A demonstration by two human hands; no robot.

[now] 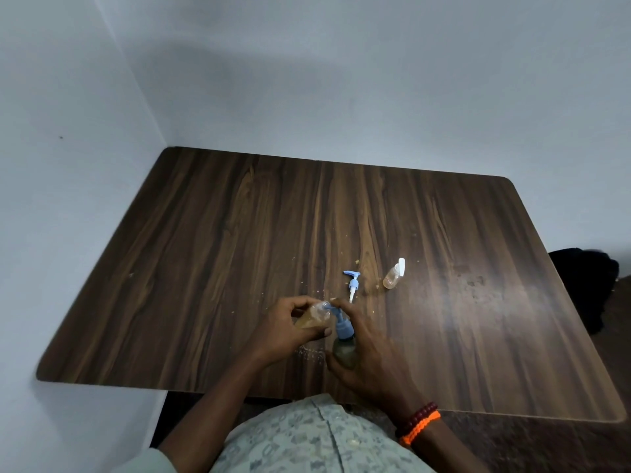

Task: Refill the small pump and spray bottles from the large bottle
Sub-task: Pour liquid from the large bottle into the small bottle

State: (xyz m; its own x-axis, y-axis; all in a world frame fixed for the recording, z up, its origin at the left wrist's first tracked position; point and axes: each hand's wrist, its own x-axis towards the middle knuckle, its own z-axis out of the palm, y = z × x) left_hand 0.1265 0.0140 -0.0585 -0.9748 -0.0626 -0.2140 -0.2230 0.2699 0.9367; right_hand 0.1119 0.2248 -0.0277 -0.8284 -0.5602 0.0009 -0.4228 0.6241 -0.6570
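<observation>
Wood-grain tabletop (239,233), frame centre: left hand (283,332) grips small clear bottle (314,317); right hand (372,356) grips pump bottle (345,349). Light, slick plastic; hold by body.

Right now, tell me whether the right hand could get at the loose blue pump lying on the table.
Probably not yet: the right hand grips the dark pump bottle. The loose blue pump lies just beyond it on the table with nothing between, so freeing that hand should suffice.
</observation>
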